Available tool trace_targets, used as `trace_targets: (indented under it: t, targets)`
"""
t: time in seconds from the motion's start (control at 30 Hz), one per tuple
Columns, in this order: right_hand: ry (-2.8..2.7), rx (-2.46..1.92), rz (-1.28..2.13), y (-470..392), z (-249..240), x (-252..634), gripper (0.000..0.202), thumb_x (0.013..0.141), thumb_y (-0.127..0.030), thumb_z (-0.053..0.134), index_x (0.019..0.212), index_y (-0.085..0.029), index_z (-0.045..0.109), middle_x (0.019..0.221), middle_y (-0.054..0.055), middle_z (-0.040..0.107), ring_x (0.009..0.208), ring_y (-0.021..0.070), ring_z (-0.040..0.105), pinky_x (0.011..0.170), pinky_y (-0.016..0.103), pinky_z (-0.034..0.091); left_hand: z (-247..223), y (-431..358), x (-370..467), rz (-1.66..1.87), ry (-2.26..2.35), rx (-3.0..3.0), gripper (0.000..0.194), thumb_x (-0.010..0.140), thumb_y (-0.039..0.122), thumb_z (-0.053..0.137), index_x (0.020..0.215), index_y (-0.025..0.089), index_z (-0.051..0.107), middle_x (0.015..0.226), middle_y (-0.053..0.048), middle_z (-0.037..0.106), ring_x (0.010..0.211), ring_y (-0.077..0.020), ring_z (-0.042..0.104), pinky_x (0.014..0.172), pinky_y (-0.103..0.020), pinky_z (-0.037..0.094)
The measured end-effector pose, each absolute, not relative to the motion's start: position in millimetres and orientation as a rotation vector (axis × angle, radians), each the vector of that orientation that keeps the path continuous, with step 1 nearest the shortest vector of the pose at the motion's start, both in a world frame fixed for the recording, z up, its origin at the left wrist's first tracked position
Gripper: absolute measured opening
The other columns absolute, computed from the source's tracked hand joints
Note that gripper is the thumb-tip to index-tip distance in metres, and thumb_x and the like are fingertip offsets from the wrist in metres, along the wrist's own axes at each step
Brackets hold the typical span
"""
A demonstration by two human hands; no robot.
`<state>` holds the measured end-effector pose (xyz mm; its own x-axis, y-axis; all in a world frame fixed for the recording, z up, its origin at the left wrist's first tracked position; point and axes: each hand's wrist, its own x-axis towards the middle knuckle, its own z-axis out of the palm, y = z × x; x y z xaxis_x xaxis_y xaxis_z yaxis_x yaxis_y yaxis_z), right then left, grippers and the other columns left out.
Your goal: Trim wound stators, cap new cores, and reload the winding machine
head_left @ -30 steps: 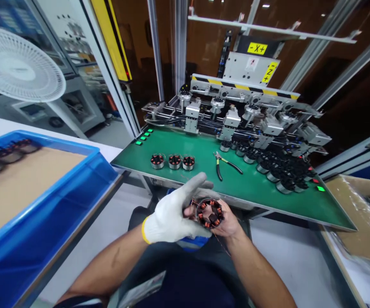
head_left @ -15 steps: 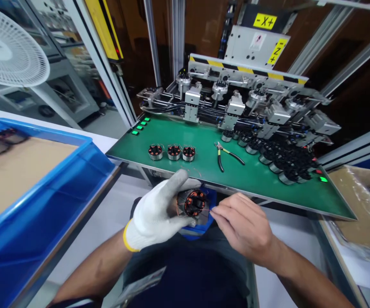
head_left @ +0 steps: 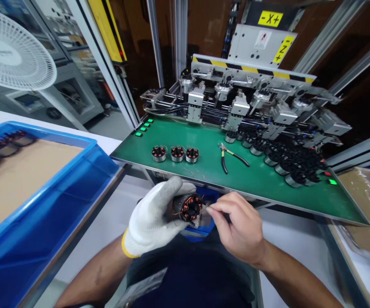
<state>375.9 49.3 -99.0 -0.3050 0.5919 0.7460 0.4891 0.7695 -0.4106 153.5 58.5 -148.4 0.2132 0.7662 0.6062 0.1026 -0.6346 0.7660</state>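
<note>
my left hand, in a white knit glove with grey fingers and a yellow cuff (head_left: 155, 216), is curled partway shut around the ring-shaped motor stator with a dark core and orange copper windings (head_left: 191, 208). thumb and fingers grip it from its outer side, the stator filling the space between them. i hold it tilted, its wound face turned up and towards my right, presumably so the coils and the loose copper ends sticking out near the rim are in sight and in reach.

my bare right hand (head_left: 238, 226) is just beside that face, apart from it, thumb and forefinger brought together in a pinch, the other fingers folded in. i cannot tell whether a fine wire sits between the tips. the stator lies to the left of those fingertips, at about their level.

both hands are in front of the near edge of the green flat-topped workbench (head_left: 255, 192), above a blue plastic bin (head_left: 210, 196), perhaps placed there to catch scraps. thin reddish wire offcuts (head_left: 195, 172) lie near that edge. past them stand three silver-sided stators with copper coils (head_left: 177, 154) in a row, and the black-and-yellow-handled cutting pliers (head_left: 224, 160) rest open, likely put there for easy reach.
</note>
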Motion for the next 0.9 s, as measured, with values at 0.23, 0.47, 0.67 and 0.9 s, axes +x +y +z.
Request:
trace_targets:
  t: [0.23, 0.47, 0.67, 0.9]
  targets:
    - [-2.266, -0.645, -0.108, 49.4, -105.7, 394.7, 0.012, 0.09, -0.004, 0.061, 0.099, -0.012, 0.064, 0.076, 0.008, 0.065, 0.068, 0.0194, 0.057, 0.06, 0.036, 0.041, -142.8, 59.3, 152.7, 1.413, 0.816, 2.115, 0.091, 0.082, 0.025, 0.078, 0.16, 0.033, 0.033, 0.131, -0.013, 0.07, 0.117, -0.0287, 0.069, 0.096, -0.043, 0.06]
    - [-2.194, -0.575, -0.181, 52.3, -111.4, 385.7, 0.013, 0.089, -0.005, 0.062, 0.101, -0.01, 0.064, 0.071, 0.007, 0.065, 0.063, 0.019, 0.057, 0.055, 0.036, 0.04, -140.4, 59.1, 158.5, 1.387, 0.869, 2.255, 0.087, 0.082, 0.026, 0.076, 0.158, 0.035, 0.035, 0.126, -0.01, 0.072, 0.111, -0.0281, 0.07, 0.095, -0.044, 0.06]
    - [-1.838, -0.913, -0.167, 45.9, -106.2, 408.8, 0.029, 0.085, -0.002, 0.07, 0.102, -0.024, 0.065, 0.077, 0.002, 0.066, 0.067, 0.0179, 0.06, 0.064, 0.035, 0.05, -138.1, 66.7, 140.1, 1.643, 1.02, 1.846, 0.098, 0.073, 0.013, 0.083, 0.155, 0.039, 0.037, 0.123, -0.005, 0.073, 0.11, -0.0247, 0.072, 0.093, -0.04, 0.064]
    - [-1.915, -1.308, 0.124, 145.6, -147.0, 434.4, 0.051, 0.087, -0.052, 0.073, 0.122, -0.017, 0.061, 0.129, 0.02, 0.066, 0.121, 0.0337, 0.063, 0.102, 0.051, 0.051, -129.4, 67.8, 137.7, 1.852, 1.091, 1.629, 0.1, 0.065, 0.02, 0.091, 0.151, 0.04, 0.043, 0.116, -0.006, 0.073, 0.105, -0.0255, 0.073, 0.095, -0.047, 0.064]
